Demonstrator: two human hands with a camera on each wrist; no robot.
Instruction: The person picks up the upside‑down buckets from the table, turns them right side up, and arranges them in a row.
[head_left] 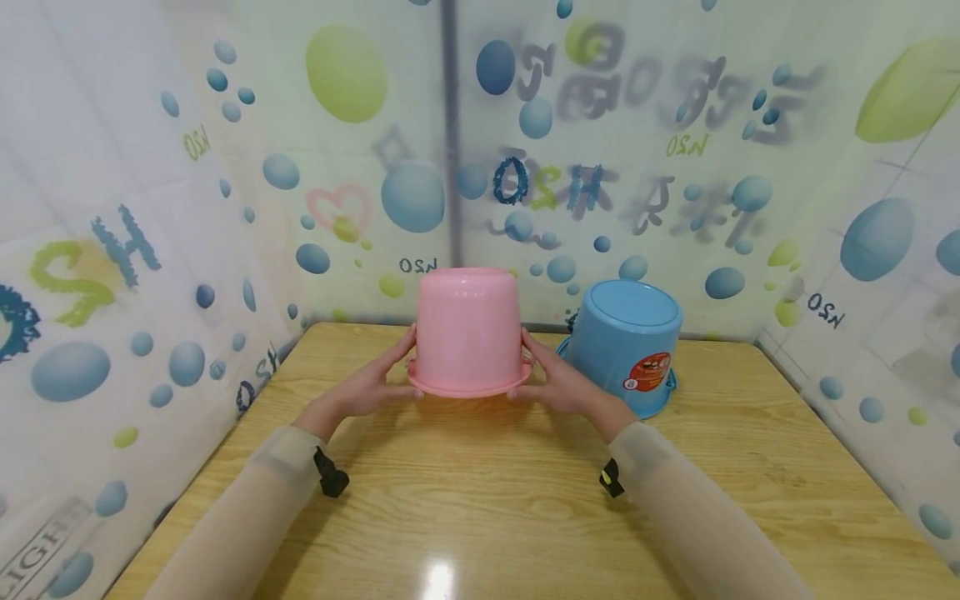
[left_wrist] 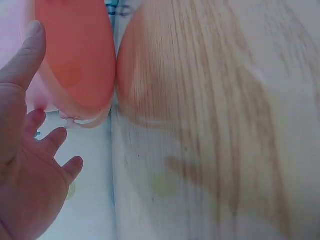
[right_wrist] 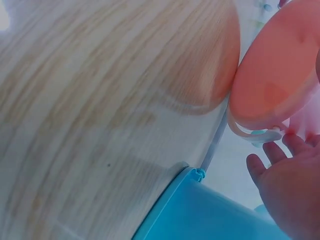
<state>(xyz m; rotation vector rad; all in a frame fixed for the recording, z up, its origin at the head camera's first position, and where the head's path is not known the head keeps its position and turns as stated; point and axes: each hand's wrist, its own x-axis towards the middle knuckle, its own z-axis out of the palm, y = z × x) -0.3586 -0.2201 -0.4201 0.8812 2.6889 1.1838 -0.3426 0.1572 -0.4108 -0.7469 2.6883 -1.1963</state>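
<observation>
A pink bucket (head_left: 468,333) is upside down near the far side of the table, its closed base upward. My left hand (head_left: 367,390) grips its left side at the rim, thumb toward me and fingers along the side. My right hand (head_left: 561,385) holds the right side the same way. Both wrist views look into the bucket's open mouth, so it is lifted off the table. A pale handle (right_wrist: 255,134) hangs by the rim in the right wrist view. To the right, a blue bucket (head_left: 626,342) with a red label stands upside down, close to my right hand.
The wooden table (head_left: 480,500) is glossy and reflects the pink bucket. Behind it and along both sides hang patterned curtains (head_left: 345,167) with blue and green spots. Black straps circle both wrists over the sleeves.
</observation>
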